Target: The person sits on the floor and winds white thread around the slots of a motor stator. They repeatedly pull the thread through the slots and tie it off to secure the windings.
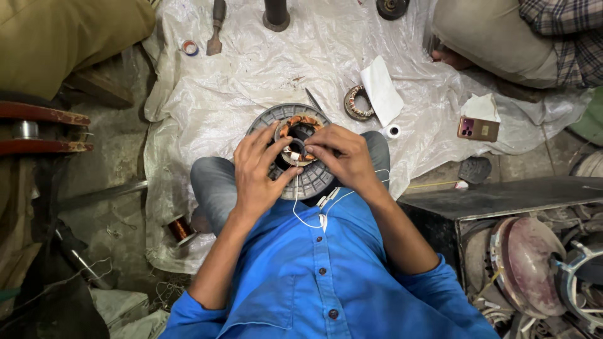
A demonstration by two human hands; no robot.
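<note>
— Well, from the head view, where do your hands sit?

— Both on the round grey motor housing [300,150] resting on your lap. Your left hand [257,172] spreads over its near-left rim, likely to steady it. Your right hand [342,157] pinches closed on a small white sleeve [294,156] at the copper windings [300,125] in its middle (fine work, so fingertips only).

— And around the housing?

— Beyond it to the right lie a second stator ring [357,103] and white paper [382,91]; a phone [478,129] sits further right. A copper wire spool [181,229] lies nearer you, left of the housing.
</note>
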